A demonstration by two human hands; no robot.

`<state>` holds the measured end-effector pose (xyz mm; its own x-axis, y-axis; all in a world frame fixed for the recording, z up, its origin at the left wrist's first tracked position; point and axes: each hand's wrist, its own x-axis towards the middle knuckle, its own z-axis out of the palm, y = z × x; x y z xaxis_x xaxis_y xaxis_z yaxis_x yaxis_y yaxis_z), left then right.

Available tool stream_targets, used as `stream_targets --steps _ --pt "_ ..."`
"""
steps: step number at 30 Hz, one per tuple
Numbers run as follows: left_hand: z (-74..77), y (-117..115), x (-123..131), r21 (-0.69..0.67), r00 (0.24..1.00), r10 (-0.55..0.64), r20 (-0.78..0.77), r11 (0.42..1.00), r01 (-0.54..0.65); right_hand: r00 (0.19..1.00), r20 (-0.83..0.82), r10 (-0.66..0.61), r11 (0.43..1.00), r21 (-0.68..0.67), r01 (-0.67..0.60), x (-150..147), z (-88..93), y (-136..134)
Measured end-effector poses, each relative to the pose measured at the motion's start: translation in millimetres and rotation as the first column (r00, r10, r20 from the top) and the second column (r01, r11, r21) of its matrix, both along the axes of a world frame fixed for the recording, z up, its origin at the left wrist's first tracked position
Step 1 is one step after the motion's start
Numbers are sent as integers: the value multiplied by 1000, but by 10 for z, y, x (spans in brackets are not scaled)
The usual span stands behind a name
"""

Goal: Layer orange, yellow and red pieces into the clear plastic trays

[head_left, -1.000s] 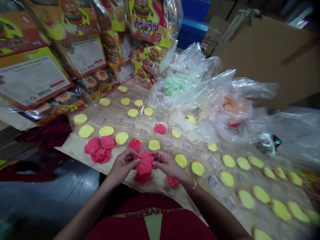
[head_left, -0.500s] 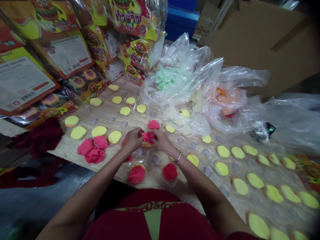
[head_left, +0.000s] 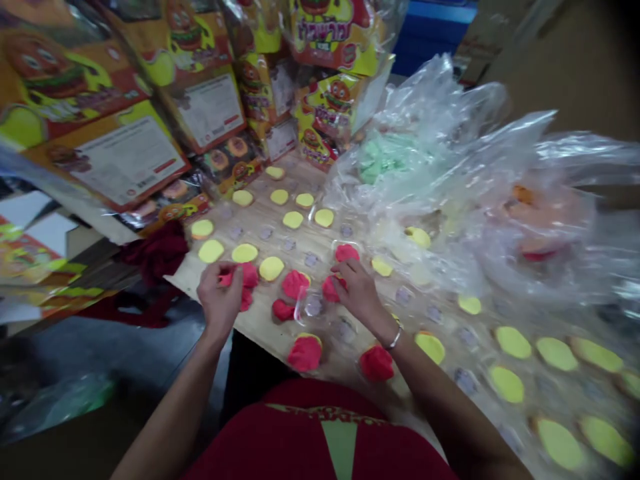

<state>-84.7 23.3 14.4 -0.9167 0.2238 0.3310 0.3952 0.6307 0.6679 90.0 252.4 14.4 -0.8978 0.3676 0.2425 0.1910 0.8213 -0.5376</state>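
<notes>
My left hand (head_left: 220, 300) is at the near left edge of the board, thumb and fingers closed on a soft red piece (head_left: 226, 279) from a small pile of red pieces (head_left: 247, 275). Curled over another red piece (head_left: 331, 289), my right hand (head_left: 357, 290) has its fingertips on it, on top of a round bun-like base. Close by lie more red-topped bases (head_left: 295, 285) and a folded red lump (head_left: 283, 309). A clear plastic tray (head_left: 313, 307) sits between the hands. Yellow-topped bases (head_left: 271, 269) stand in rows around them.
Printed burger boxes (head_left: 135, 153) are stacked at the back left. Crumpled clear bags hold green pieces (head_left: 385, 157) and orange pieces (head_left: 550, 217) at the back right. Beyond is a large cardboard box (head_left: 585, 87). A dark red cloth (head_left: 160, 253) hangs by the left edge.
Both hands were together at one red piece over a base. The left hand has moved left to the red pile, while the right stays at the base. The view has turned left.
</notes>
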Motion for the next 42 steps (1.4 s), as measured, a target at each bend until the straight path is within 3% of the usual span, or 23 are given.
stream_targets --steps 3,5,7,8,11,13,15,16,17,19,21,22,27,30,32,34,35,37,39,40,42 --pt "-127 -467 -107 -313 1000 -12 4 950 12 963 118 243 962 100 -255 -286 130 -317" --pt "-169 -573 -89 -446 998 -66 9 893 63 874 251 416 859 208 -468 -471 173 -636" --pt "-150 -548 -29 -436 995 -89 -43 898 62 807 343 480 762 292 -578 -599 168 -934" --pt "-122 -513 5 -390 992 -113 -60 917 81 798 363 482 741 318 -592 -641 154 -1045" --pt "-28 -419 99 -177 964 -266 23 948 266 794 367 484 753 286 -592 -699 121 -1152" --pt "5 -391 155 -14 915 -372 156 925 379 802 327 500 819 124 -560 -713 126 -1066" --pt "5 -365 213 192 806 -483 343 876 444 844 213 492 868 -198 -456 -722 133 -932" --pt "-3 -344 243 316 723 -537 435 843 436 873 134 469 833 -396 -387 -727 129 -869" --pt "-14 -315 270 441 636 -580 510 810 386 898 52 437 746 -579 -329 -731 117 -816" --pt "-35 -238 312 627 499 -625 600 755 192 934 -58 351 516 -820 -245 -737 77 -751" --pt "-43 -158 329 692 466 -614 638 722 3 951 -89 296 348 -917 -194 -740 39 -735" --pt "-39 -126 327 701 470 -601 647 711 -55 955 -93 283 302 -936 -181 -741 28 -739" --pt "23 -82 282 683 477 -553 683 715 -150 946 -132 298 232 -951 -206 -763 41 -762" --pt "40 -113 279 672 479 -528 701 714 -195 958 -66 280 204 -971 -126 -780 31 -747" --pt "31 -128 280 677 513 -523 681 716 -170 957 -34 288 229 -968 -103 -793 18 -733" --pt "7 -122 254 681 577 -520 629 727 -87 946 -25 324 327 -935 -137 -827 16 -712" --pt "-9 -108 223 668 618 -513 596 744 -27 943 -16 331 416 -895 -161 -859 22 -695" --pt "-48 -55 125 584 708 -477 521 804 112 954 32 298 649 -739 -178 -960 41 -650" --pt "-90 22 -4 400 797 -423 432 882 251 961 128 245 845 -514 -147 -1098 62 -601" --pt "-110 64 -70 273 839 -395 374 912 308 954 194 228 904 -407 -134 -1170 68 -581" --pt "-144 138 -181 2 899 -363 246 928 374 916 339 217 961 -240 -138 -1289 66 -553"
